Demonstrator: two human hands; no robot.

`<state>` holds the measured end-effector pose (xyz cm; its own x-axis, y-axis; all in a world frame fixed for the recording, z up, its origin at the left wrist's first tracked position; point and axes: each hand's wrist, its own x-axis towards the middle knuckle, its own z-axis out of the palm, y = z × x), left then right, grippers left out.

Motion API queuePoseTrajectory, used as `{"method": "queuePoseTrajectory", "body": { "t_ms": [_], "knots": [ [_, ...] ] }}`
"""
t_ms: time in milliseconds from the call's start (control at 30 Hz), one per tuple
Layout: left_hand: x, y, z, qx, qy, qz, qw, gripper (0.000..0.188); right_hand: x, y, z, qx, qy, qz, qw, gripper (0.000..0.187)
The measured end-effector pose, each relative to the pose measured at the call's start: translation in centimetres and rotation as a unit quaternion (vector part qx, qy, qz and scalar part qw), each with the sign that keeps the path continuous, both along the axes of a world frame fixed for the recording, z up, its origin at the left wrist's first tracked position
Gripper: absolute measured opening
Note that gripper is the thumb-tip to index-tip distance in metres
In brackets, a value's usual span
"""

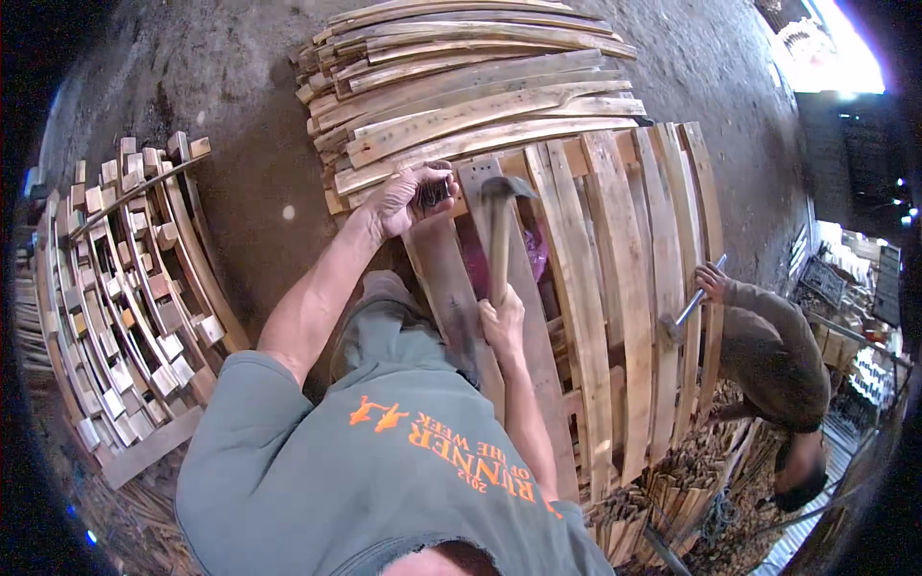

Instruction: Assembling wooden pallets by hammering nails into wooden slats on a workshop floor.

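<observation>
Gray floor [254,144] runs all around a wooden pallet [618,307], and a pile of planks [480,91] sits just past it. One arm reaches out low over the pallet — its right hand [502,319] is wrapped around a hammer [499,240], with the head up by a board's far end. The left hand [413,200] is bent and curled, cupping small dark bits [430,195], maybe nails.

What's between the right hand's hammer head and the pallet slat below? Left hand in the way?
Nothing visible. The hammer head in the right hand overlaps the slat in view. The left hand, holding what look like nails, is beside it, left.
</observation>
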<state>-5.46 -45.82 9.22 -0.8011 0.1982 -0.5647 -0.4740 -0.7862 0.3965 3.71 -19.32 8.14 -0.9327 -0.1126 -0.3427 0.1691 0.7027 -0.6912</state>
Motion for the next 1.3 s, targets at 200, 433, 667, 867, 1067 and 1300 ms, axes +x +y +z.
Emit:
{"method": "queuePoseTrajectory", "body": {
  "t_ms": [200, 433, 667, 867, 1067, 1300],
  "knots": [
    [-0.4, 0.4, -0.8, -0.062, 0.031, 0.0, 0.998, 0.01, 2.5, 1.8, -0.2, -0.08, 0.025, -0.069, 0.994, 0.009],
    [-2.2, 1.2, -3.6, -0.203, 0.033, -0.07, 0.976, 0.012, 4.3, 1.7, 2.3, -0.136, -0.08, -0.126, 0.979, 0.007],
    [-3.4, 1.4, -5.8, -0.763, 0.327, -0.236, 0.505, 0.012, 3.0, 0.3, 5.3, -0.126, -0.071, -0.099, 0.985, 0.006],
    [-4.0, 2.0, -5.1, -0.664, 0.421, -0.099, 0.61, 0.018, 2.4, 0.7, 5.2, -0.071, -0.017, -0.058, 0.996, 0.017],
    [-3.5, 3.7, -5.9, -0.658, 0.36, -0.083, 0.656, 0.019, 0.5, -1.3, 8.9, -0.02, 0.054, -0.045, 0.997, 0.02],
    [-3.5, 3.9, -6.4, -0.666, 0.383, -0.066, 0.636, 0.017, -0.5, -2.4, 7.7, -0.012, 0.067, -0.023, 0.997, 0.022]
  ]
}}
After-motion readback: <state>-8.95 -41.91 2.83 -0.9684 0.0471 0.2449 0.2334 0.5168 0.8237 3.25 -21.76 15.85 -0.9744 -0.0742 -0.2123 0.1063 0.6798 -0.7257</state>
